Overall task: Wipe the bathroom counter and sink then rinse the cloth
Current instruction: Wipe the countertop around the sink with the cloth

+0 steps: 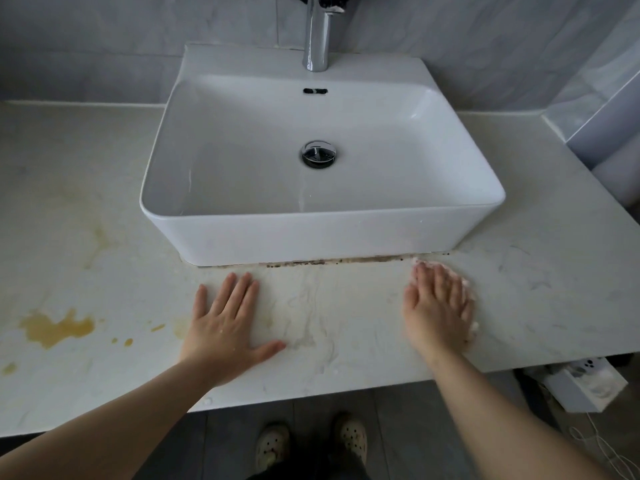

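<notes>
A white rectangular sink (322, 233) stands on a pale marble counter (536, 289), with a chrome faucet (317, 39) at its back. My right hand (438, 306) lies flat, fingers straight, pressing a white cloth (473, 325) onto the counter just in front of the sink's right corner; only the cloth's edges show around the hand. My left hand (225, 320) rests flat on the counter in front of the sink, fingers spread. Yellow-orange stains (55, 329) mark the counter at the left. Dark grime (346, 261) runs along the sink's base.
The sink drain (318, 154) is a chrome pop-up plug. Grey tiled wall (104, 46) rises behind. Below the counter's front edge are a grey floor, my feet in clogs (311, 441), and a white box (585, 382) with cables at the right.
</notes>
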A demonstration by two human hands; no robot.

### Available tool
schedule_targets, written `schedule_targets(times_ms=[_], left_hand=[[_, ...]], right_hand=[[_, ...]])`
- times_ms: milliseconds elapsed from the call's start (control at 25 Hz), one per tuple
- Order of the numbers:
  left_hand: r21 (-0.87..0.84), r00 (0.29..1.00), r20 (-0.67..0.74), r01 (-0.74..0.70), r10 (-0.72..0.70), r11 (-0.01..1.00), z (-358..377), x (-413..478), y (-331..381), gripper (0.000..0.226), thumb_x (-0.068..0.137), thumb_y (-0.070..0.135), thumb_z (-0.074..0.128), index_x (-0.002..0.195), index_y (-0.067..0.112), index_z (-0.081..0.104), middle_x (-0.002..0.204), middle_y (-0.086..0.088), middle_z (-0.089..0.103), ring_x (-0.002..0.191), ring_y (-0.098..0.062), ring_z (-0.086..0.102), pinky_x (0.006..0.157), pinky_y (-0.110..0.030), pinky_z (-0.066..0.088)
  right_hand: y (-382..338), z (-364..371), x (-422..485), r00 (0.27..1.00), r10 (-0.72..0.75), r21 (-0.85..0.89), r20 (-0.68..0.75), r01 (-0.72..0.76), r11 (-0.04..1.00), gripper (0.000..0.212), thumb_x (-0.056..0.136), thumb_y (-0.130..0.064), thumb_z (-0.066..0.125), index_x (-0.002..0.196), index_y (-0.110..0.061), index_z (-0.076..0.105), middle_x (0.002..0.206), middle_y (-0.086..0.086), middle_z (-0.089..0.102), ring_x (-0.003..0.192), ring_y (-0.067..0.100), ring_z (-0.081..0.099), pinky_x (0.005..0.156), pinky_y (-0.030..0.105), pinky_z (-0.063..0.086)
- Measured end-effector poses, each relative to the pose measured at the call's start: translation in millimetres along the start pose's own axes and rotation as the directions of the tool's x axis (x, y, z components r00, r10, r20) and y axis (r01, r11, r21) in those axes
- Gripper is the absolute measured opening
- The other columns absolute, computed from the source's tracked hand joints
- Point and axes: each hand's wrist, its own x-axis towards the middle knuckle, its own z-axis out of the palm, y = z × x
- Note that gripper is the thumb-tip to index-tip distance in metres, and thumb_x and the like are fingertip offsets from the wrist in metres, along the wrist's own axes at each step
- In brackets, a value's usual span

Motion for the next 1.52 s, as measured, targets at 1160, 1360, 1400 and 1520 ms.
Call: schedule_targets(times_ms=[1160,1360,1400,1520], left_hand=[[-0.01,1.0,-0.014,-0.004,0.004,1.0,-0.6,-0.7,-1.0,0.107,0.065,0.087,-0.009,0.143,0.014,-0.004,0.15,0.003,-0.008,0.141,-0.017,-0.009,0.112,-0.046,-0.01],[-0.027,1.0,0.003,-0.003,0.003,1.0,0.8,0.4,-1.8,0.109,0.07,0.086,-0.002,0.146,0.01,0.013,0.151,0.001,0.003,0.142,-0.018,0.003,0.112,-0.047,-0.004],[-0.034,1.0,0.006,-0.002,0.002,0.999,-0.5,0.7,-1.6,0.11,0.069,0.086,-0.003,0.146,0.01,0.013,0.151,0.001,0.001,0.142,-0.018,0.001,0.112,-0.048,-0.004],[-0.043,1.0,0.019,0.007,-0.006,0.999,-2.8,-0.3,-1.2,0.113,0.062,0.087,-0.011,0.148,0.014,0.002,0.151,0.004,-0.011,0.141,-0.015,-0.014,0.112,-0.048,-0.009]], right_hand=[[-23.2,13.6,-23.2,0.974,-0.225,-0.035,0.027,0.226,0.973,0.058,0.091,-0.047,0.006,0.148,-0.038,0.014,0.159,-0.003,0.01,0.146,0.03,0.002,0.117,0.049,-0.004],[0.7,6.9,-26.0,0.826,-0.549,-0.125,0.13,0.563,0.817,0.057,0.091,-0.052,-0.001,0.147,-0.041,0.007,0.159,-0.008,0.008,0.147,0.024,0.005,0.117,0.046,0.002],[21.7,1.2,-11.3,0.923,-0.374,-0.136,0.088,0.384,0.913,0.059,0.09,-0.051,0.001,0.147,-0.04,0.011,0.159,-0.007,0.01,0.147,0.024,0.006,0.118,0.046,0.004],[35.5,-5.1,-8.2,0.993,0.113,-0.037,0.017,-0.112,0.993,0.054,0.097,-0.044,0.012,0.15,-0.035,0.01,0.16,-0.001,0.004,0.146,0.026,-0.002,0.118,0.049,0.001]])
